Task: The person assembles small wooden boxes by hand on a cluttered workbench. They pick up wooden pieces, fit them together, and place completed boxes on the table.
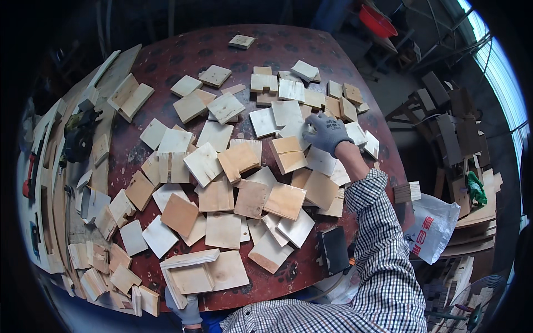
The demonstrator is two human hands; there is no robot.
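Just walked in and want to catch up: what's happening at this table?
A person in a checked shirt and grey work gloves is working over a round reddish table covered with dozens of small square wooden blocks. The right hand reaches across and rests on a pale block in the far pile; whether its grip has closed is unclear. The left hand holds a partly assembled wooden piece at the near edge. A dark block lies by the right sleeve.
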